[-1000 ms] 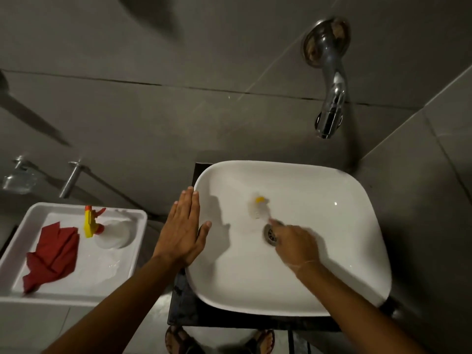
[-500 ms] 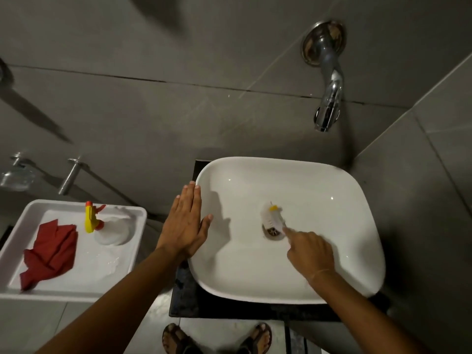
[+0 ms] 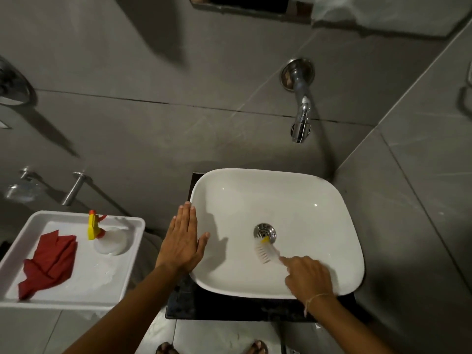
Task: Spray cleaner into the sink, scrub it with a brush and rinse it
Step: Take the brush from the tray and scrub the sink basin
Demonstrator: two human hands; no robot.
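A white basin sink (image 3: 314, 195) sits on a dark counter. My right hand (image 3: 307, 277) is inside the bowl, shut on a small white brush (image 3: 265, 251) with a yellow tip. The bristles press on the bowl floor just below the metal drain (image 3: 264, 229). My left hand (image 3: 181, 241) lies flat with fingers together on the sink's left rim, holding nothing. A spray bottle (image 3: 107, 237) with a yellow and red nozzle lies in a white tray (image 3: 84, 297) to the left.
A chrome tap (image 3: 301, 116) juts from the grey tiled wall above the sink; no water runs. A red cloth (image 3: 48, 264) lies in the tray. A tiled side wall closes in at the right. My sandalled feet (image 3: 212, 348) show on the floor below.
The brush has moved from above the drain down and toward me, to just below it, uncovering the drain. The camera has tilted up, showing more wall. My left hand has stayed on the rim.
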